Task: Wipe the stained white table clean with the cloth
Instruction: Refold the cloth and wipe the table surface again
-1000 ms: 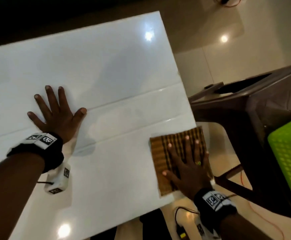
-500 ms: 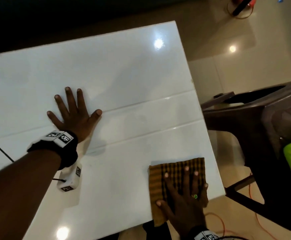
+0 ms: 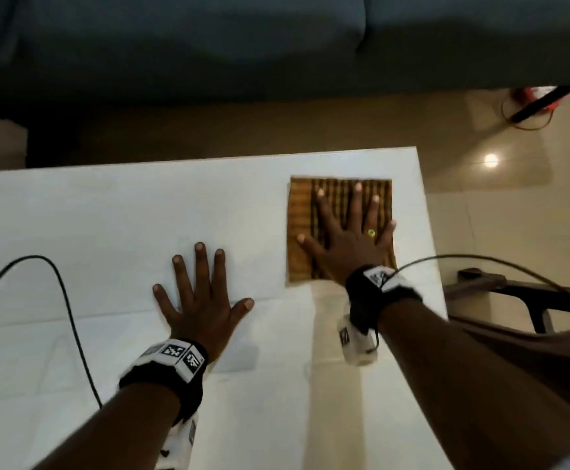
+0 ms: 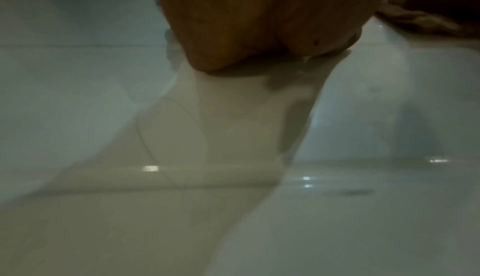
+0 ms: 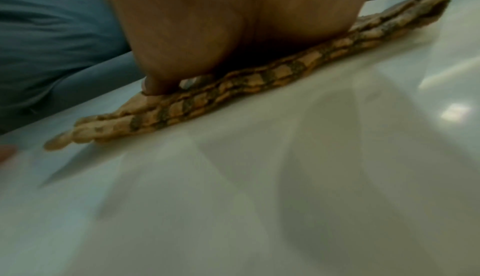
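A folded brown striped cloth [image 3: 300, 232] lies flat near the far right corner of the glossy white table [image 3: 124, 212]. My right hand [image 3: 348, 228] presses down on it with all fingers straight and spread. The right wrist view shows the cloth [image 5: 233, 87] edge-on under my palm [image 5: 233, 23]. My left hand [image 3: 202, 293] rests flat on the bare table [image 4: 363, 219] left of the cloth, fingers spread, holding nothing. Its palm [image 4: 259, 19] fills the top of the left wrist view. I see no distinct stain.
A dark blue sofa [image 3: 277, 45] stands beyond the table's far edge. A dark chair [image 3: 531, 300] is off the right edge, over a tiled floor [image 3: 514, 205]. A black cable [image 3: 70, 317] trails across the table's left side.
My right hand has pushed the cloth from the near right edge up to the far right corner. The head view swung upward, and the left hand stays planted flat.
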A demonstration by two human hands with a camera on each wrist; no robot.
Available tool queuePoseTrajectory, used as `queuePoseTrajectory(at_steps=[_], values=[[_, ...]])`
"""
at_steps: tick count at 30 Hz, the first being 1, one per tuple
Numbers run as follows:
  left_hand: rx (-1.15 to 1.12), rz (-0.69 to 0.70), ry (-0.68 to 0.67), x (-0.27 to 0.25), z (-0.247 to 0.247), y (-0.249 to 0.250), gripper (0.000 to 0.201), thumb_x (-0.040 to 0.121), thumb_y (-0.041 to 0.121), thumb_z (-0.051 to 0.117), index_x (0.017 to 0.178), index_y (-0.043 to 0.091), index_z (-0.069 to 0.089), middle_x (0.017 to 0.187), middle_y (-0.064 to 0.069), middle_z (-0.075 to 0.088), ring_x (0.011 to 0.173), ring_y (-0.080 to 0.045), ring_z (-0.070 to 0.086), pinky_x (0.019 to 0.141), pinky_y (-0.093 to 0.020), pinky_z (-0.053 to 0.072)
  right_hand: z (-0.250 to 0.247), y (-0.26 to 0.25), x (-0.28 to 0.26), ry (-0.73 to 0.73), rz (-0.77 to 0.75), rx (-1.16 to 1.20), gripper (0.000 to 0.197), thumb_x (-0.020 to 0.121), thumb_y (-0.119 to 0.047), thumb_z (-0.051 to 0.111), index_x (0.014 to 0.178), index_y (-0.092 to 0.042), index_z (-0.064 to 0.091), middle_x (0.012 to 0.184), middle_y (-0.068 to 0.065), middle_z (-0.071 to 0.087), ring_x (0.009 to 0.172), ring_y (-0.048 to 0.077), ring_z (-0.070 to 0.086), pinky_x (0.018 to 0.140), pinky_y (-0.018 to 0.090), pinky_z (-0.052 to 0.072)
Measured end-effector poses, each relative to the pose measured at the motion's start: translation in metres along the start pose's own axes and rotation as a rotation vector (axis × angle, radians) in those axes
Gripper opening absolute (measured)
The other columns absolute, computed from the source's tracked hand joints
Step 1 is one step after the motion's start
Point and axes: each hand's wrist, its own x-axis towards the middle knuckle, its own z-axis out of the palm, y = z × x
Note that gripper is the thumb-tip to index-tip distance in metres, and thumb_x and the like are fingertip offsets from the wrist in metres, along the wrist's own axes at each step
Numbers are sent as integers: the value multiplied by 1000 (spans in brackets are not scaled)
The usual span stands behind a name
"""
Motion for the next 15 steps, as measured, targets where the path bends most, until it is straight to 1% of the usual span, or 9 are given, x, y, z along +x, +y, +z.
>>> queuePoseTrajectory(at_steps=[1, 2, 4, 6, 9, 12, 13, 15], values=[[4, -4, 1, 1, 0, 1, 91, 85, 80, 12, 159, 32, -8, 170, -1, -14, 155, -35, -11, 110, -78, 9, -12, -7, 23, -3, -2, -1, 84, 85, -85, 35, 150, -60, -13, 165, 2, -31, 151, 36, -28, 114, 70, -13], [4, -10, -12, 2, -2, 1, 91, 85, 81, 14, 159, 32, -9, 169, -1, -16, 155, -35, -13, 111, -78, 7, -21, -15, 42, -11, -3, -11, 85, 85, -86, 35, 151, -59, -12, 165, 3, -31, 151, 37, -28, 114, 71, -12], [-10, -16, -21, 3, -2, 4, 95, 82, 80, 18, 156, 35, -21, 164, 3, -32, 152, -33, -27, 114, -74, -2, -31, -27, 68, 2, 11, -33, 88, 84, -87, 33, 153, -56, -11, 165, 5, -31, 151, 38, -27, 114, 72, -11], [-21, -27, -17, 3, -4, 4, 97, 80, 78, 22, 153, 36, -27, 160, 5, -39, 149, -31, -34, 114, -72, -7, -27, -40, 78, 40, 28, -54, 88, 84, -88, 31, 154, -54, -10, 166, 8, -29, 151, 40, -25, 114, 73, -8], [-34, -28, -18, 0, -10, 6, 98, 79, 77, 23, 152, 36, -28, 161, 5, -38, 149, -31, -33, 115, -72, -8, -17, -64, 74, 46, -21, -84, 89, 84, -88, 31, 155, -53, -9, 165, 10, -29, 151, 42, -24, 114, 74, -8], [-26, -32, -35, -1, -11, 6, 98, 79, 76, 23, 153, 34, -26, 163, 3, -34, 150, -32, -30, 114, -72, -6, -9, -77, 56, -14, -93, -124, 89, 85, -87, 32, 154, -53, -12, 165, 9, -31, 150, 41, -27, 115, 73, -8], [-27, -25, -25, 1, -10, 5, 97, 80, 77, 21, 154, 34, -24, 164, 3, -32, 151, -33, -29, 114, -73, -6, -6, -76, 48, -29, -123, -136, 88, 85, -87, 31, 154, -54, -13, 165, 7, -32, 150, 40, -27, 115, 73, -8], [-21, -13, -21, 3, -9, 4, 93, 80, 80, 10, 155, 34, -21, 165, 3, -30, 152, -33, -26, 114, -73, -5, 7, -62, 18, -42, -174, -138, 87, 85, -87, 31, 153, -56, -13, 164, 5, -33, 150, 39, -27, 115, 72, -10]])
